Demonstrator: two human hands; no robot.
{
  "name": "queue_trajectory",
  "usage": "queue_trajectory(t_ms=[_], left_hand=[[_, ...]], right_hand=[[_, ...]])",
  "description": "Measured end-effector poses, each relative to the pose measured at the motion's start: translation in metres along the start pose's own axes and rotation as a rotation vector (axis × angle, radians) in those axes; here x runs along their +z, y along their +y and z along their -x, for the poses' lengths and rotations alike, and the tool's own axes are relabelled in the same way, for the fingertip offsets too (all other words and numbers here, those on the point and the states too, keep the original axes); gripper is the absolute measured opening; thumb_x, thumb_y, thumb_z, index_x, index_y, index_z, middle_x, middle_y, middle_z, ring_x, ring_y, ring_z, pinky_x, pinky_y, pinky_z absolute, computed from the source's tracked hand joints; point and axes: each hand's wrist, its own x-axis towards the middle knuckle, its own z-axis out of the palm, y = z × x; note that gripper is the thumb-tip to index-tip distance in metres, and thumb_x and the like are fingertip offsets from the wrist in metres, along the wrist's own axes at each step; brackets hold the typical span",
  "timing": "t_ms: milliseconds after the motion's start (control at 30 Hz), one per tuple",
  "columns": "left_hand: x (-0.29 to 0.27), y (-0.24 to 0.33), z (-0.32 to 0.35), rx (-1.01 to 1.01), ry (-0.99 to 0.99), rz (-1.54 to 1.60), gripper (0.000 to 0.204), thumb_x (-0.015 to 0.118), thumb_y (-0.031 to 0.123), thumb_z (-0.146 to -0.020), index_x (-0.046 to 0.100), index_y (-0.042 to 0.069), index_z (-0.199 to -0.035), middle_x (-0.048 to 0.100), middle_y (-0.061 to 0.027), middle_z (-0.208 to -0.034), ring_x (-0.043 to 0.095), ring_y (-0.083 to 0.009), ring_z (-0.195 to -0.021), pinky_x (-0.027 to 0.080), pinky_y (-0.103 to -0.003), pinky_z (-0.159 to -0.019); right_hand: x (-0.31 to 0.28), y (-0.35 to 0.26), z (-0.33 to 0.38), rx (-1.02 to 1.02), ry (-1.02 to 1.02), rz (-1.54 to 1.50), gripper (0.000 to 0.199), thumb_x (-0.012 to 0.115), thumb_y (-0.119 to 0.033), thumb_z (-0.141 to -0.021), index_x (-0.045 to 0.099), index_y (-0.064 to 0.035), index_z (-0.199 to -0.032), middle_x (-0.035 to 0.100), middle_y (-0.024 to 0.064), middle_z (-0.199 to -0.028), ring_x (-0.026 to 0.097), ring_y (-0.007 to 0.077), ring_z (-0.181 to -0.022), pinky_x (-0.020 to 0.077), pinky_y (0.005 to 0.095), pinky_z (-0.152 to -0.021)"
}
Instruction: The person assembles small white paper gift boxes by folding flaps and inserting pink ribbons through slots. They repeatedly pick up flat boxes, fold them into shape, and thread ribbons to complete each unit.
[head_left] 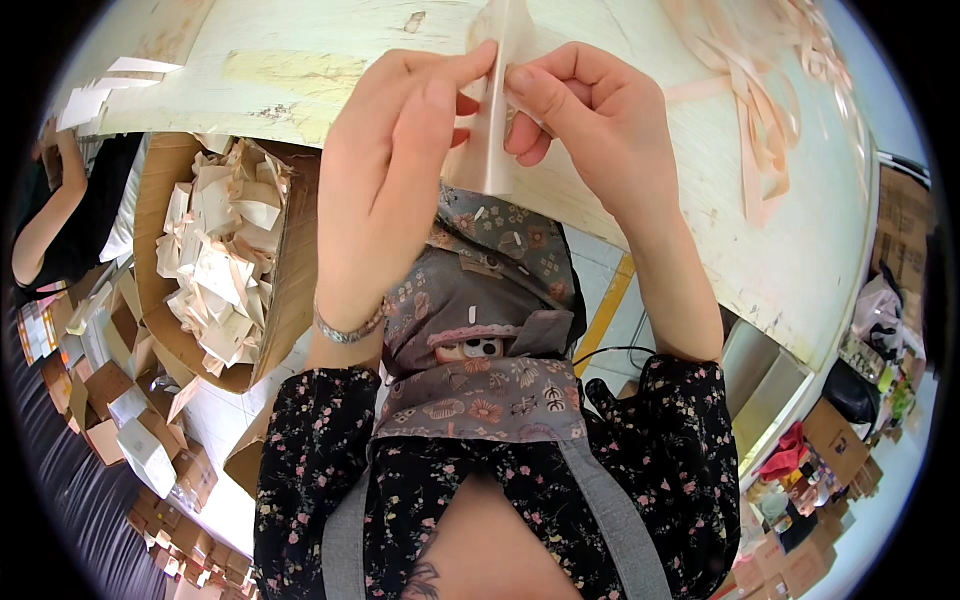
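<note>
Above the table's near edge I hold a narrow, folded cream paper piece point(494, 160) on end. My left hand point(385, 150) closes on its left side, with fingertips behind and against the paper. My right hand point(600, 120) pinches its right edge between thumb and curled fingers. The paper's top runs out of the picture, and whether anything small sits between my right fingertips is hidden. To the right on the table lie long peach ribbons point(760, 130) in a loose heap.
A cardboard box point(290, 270) left of my lap is heaped with cream paper pieces point(225, 250). The pale worktable point(790, 270) has worn patches. White sheets point(125, 75) lie at its far left. Another person's arm point(60, 200) shows at the left edge. Cartons point(110, 400) crowd the floor.
</note>
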Motion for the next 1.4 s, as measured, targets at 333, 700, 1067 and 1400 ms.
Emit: queue_trajectory(t_ms=[333, 700, 1067, 1400], left_hand=[[0.008, 0.011, 0.002, 0.010, 0.003, -0.380, 0.030, 0.056, 0.008, -0.086, 0.062, 0.006, -0.115, 0.066, -0.0081, -0.099, 0.062, -0.0126, -0.090, 0.053, -0.027, -0.072], [0.025, 0.010, 0.014, 0.196, 0.125, -0.808, 0.035, 0.062, 0.002, -0.072, 0.061, 0.011, -0.106, 0.060, -0.0038, -0.066, 0.061, -0.0231, -0.062, 0.047, -0.034, -0.054], [-0.004, 0.010, -0.002, -0.005, -0.152, -0.284, 0.025, 0.053, 0.006, -0.089, 0.063, 0.003, -0.112, 0.068, -0.0068, -0.089, 0.062, -0.0097, -0.078, 0.051, -0.024, -0.066], [-0.018, 0.000, -0.025, -0.176, -0.303, 0.023, 0.023, 0.061, 0.007, -0.089, 0.066, 0.000, -0.110, 0.067, -0.0043, -0.092, 0.062, -0.0083, -0.081, 0.052, -0.022, -0.069]], right_hand=[[-0.008, 0.009, -0.010, -0.006, -0.152, -0.134, 0.017, 0.058, -0.014, -0.087, 0.060, 0.0015, -0.082, 0.065, 0.0073, -0.069, 0.061, 0.0121, -0.061, 0.0488, 0.0240, -0.055], [-0.001, 0.008, 0.007, 0.000, 0.011, -0.122, 0.015, 0.060, -0.012, -0.084, 0.058, 0.0017, -0.078, 0.065, 0.0099, -0.066, 0.064, 0.0125, -0.061, 0.0513, 0.0230, -0.056], [0.003, 0.014, 0.009, -0.039, 0.007, -0.220, 0.016, 0.057, -0.011, -0.088, 0.060, 0.0045, -0.085, 0.067, 0.0131, -0.073, 0.065, 0.0153, -0.063, 0.0526, 0.0254, -0.059], [0.002, 0.013, 0.013, -0.053, 0.003, -0.176, 0.020, 0.060, -0.016, -0.091, 0.061, 0.0034, -0.091, 0.067, 0.0106, -0.073, 0.063, 0.0130, -0.063, 0.0520, 0.0251, -0.060]])
